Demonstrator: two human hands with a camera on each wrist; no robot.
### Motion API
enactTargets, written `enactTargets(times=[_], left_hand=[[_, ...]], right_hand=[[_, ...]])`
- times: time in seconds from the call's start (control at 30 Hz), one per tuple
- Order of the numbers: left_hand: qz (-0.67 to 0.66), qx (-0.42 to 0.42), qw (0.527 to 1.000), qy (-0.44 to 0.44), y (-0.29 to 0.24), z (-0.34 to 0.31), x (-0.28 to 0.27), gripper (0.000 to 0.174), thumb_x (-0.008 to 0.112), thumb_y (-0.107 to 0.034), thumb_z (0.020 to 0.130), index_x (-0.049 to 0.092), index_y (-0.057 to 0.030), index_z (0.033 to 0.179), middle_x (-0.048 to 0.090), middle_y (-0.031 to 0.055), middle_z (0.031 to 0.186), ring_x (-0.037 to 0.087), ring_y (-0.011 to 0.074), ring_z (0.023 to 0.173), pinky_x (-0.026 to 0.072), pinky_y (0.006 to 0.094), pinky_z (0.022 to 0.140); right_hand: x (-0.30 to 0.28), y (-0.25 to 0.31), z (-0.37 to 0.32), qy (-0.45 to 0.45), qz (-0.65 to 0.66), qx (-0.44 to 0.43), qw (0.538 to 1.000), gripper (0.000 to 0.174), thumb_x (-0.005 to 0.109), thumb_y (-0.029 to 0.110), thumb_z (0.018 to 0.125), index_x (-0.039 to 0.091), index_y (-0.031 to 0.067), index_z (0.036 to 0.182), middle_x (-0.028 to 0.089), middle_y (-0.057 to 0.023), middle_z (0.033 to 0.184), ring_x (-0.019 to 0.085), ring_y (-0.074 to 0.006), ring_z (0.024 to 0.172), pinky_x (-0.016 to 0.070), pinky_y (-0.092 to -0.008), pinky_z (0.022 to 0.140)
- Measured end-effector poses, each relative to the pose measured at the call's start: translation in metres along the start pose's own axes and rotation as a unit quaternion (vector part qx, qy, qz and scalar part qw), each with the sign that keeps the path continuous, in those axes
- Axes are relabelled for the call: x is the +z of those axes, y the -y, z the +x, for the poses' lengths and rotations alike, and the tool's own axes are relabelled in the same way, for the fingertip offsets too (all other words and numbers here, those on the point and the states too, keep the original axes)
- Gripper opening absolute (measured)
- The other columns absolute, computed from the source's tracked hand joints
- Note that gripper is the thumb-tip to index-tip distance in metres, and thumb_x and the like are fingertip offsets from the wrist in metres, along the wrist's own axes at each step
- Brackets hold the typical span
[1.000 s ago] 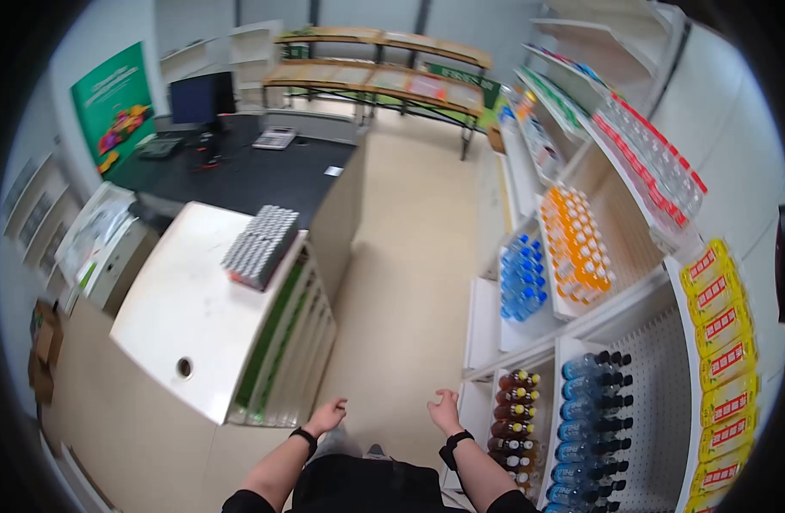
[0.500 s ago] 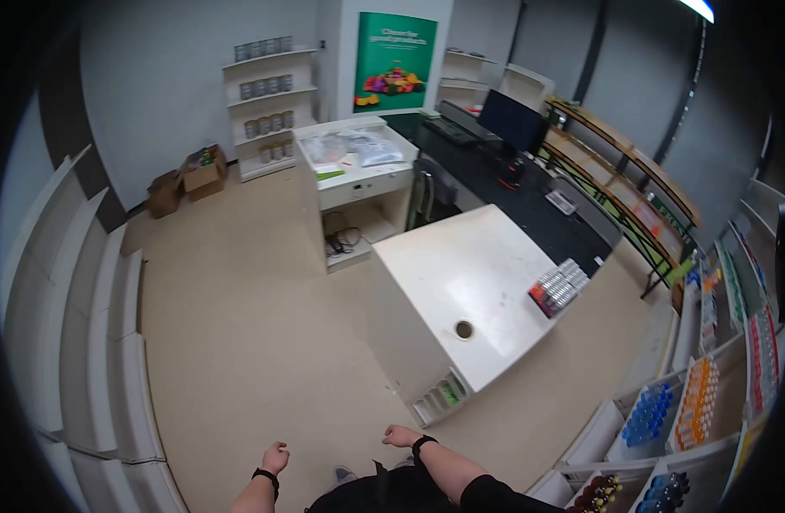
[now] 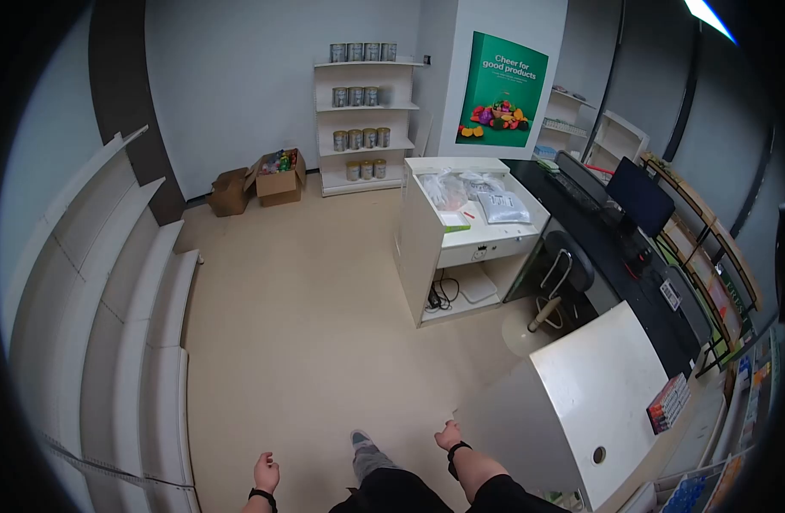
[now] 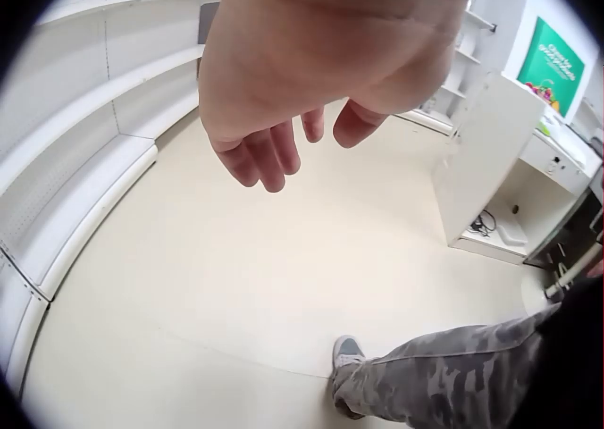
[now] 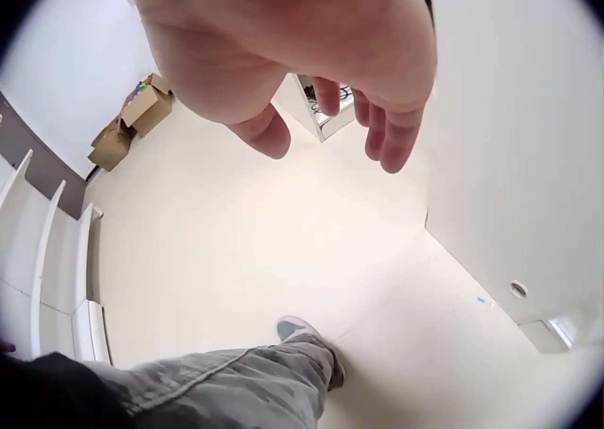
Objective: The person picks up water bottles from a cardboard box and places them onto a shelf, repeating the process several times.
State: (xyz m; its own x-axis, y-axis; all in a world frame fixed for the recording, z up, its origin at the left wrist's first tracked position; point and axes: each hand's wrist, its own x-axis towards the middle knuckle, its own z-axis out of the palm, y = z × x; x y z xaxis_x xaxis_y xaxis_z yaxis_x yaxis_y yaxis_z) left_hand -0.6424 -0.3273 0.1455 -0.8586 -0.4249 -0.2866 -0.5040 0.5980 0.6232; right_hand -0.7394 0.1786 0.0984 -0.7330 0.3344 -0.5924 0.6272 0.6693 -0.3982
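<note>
My left hand hangs over the floor with nothing in it; its fingers are loosely bent in the left wrist view. The right hand is likewise bare, held low beside the white counter. In the right wrist view its fingers hang relaxed, thumb apart from them. A small boxed stack with silvery tops sits on that counter's right edge, beyond the right hand. Bare white shelving runs along the left side, nearest to the left hand.
Ahead stands a white cabinet with plastic bags on top, and a stool beside it. At the back are a shelf rack with several cans and open cardboard boxes. A monitor stands on the dark desk.
The view has swung left, from the aisle with bottle shelves to the back wall, cabinet and left shelving. The counter has shifted to the right side. Both hands stay empty.
</note>
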Motion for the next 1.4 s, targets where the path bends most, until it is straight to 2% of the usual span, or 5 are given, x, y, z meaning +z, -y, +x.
enactTargets(times=[0.37, 0.43, 0.53, 0.93, 1.4], left_hand=[[0.011, -0.054, 0.998, -0.023, -0.029, 0.254, -0.032, 0.034, 0.059, -0.009, 0.074, 0.058, -0.0032, 0.107, 0.064, 0.0170, 0.091, 0.063, 0.0300, 0.086, 0.0504, 0.0380, 0.078], [-0.008, -0.031, 0.999, 0.019, 0.016, 0.313, -0.002, 0.031, 0.051, -0.009, 0.085, 0.055, -0.0050, 0.116, 0.052, 0.0022, 0.069, 0.046, 0.0122, 0.061, 0.0430, 0.0264, 0.053], [0.085, -0.129, 0.985, 0.081, -0.001, 0.402, -0.012, 0.045, 0.057, -0.024, 0.076, 0.055, -0.0062, 0.118, 0.065, 0.0209, 0.092, 0.062, 0.0338, 0.089, 0.0496, 0.0400, 0.081], [0.037, 0.134, 0.990, 0.029, -0.306, 0.862, -0.080, 0.041, 0.060, -0.013, 0.079, 0.054, -0.0039, 0.119, 0.058, 0.0190, 0.116, 0.052, 0.0342, 0.112, 0.0406, 0.0410, 0.098], [0.110, -0.050, 0.989, -0.089, -0.434, 1.196, -0.181, 0.045, 0.055, -0.013, 0.078, 0.051, -0.0084, 0.123, 0.052, 0.0163, 0.124, 0.053, 0.0350, 0.109, 0.0452, 0.0438, 0.093]], right_hand=[[-0.059, 0.332, 0.183, -0.149, 0.010, -0.183, 0.972, 0.063, 0.062, 0.016, 0.076, 0.034, 0.0041, 0.131, 0.032, -0.0201, 0.137, 0.039, -0.0399, 0.121, 0.0385, -0.0442, 0.101], [-0.055, 0.382, 0.223, -0.167, -0.024, -0.209, 0.963, 0.063, 0.062, 0.016, 0.075, 0.035, 0.0040, 0.131, 0.031, -0.0202, 0.138, 0.037, -0.0409, 0.122, 0.0383, -0.0452, 0.101], [-0.060, 0.446, 0.287, -0.169, -0.045, -0.185, 0.967, 0.066, 0.064, 0.017, 0.073, 0.035, 0.0042, 0.131, 0.031, -0.0215, 0.139, 0.035, -0.0424, 0.122, 0.0360, -0.0460, 0.102], [-0.109, 0.656, 0.494, -0.169, -0.083, -0.071, 0.980, 0.064, 0.062, 0.012, 0.072, 0.036, 0.0011, 0.130, 0.031, -0.0212, 0.139, 0.035, -0.0396, 0.124, 0.0320, -0.0442, 0.106], [-0.119, 1.164, 0.814, -0.072, -0.042, -0.325, 0.942, 0.063, 0.060, 0.006, 0.071, 0.036, 0.0007, 0.129, 0.033, -0.0231, 0.135, 0.036, -0.0442, 0.121, 0.0341, -0.0492, 0.102]])
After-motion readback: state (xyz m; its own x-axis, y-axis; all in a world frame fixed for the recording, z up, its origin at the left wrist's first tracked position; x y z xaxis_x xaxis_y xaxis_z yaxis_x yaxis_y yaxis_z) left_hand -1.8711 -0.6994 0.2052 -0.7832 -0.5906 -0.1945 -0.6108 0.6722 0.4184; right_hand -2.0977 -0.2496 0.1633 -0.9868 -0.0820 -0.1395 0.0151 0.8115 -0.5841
